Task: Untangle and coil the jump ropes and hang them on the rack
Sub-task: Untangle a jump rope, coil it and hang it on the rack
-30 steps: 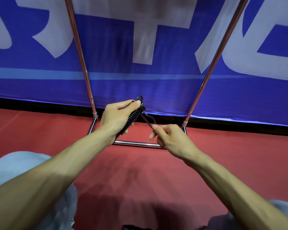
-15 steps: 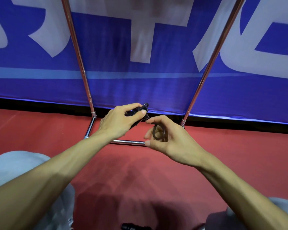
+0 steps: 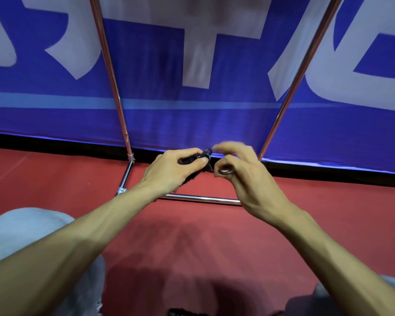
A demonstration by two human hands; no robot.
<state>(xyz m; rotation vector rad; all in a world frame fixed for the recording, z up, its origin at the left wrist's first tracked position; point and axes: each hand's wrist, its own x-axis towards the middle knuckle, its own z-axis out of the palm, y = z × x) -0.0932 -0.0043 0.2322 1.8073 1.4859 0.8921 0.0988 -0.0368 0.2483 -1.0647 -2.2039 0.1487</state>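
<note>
My left hand [image 3: 169, 171] grips the ribbed black handle of a jump rope [image 3: 193, 158], thumb pressed near its top end, where a small loop of cord sticks up. My right hand [image 3: 244, 176] is close beside it, fingers curled around a small coil of the black rope cord [image 3: 225, 171]. Both hands hover just above the red floor in front of the metal rack [image 3: 201, 198], whose two slanted poles rise to left and right. The remaining length of the rope is hidden by my hands.
A blue banner with large white characters [image 3: 196, 65] hangs behind the rack. My knees in grey trousers [image 3: 27, 233] frame the bottom corners. A dark object [image 3: 187, 313] peeks in at the bottom edge on the red floor [image 3: 192, 247].
My right hand has drawn in from pulling the cord taut and now winds it into a small loop close to the handle. My left hand stays on the handle.
</note>
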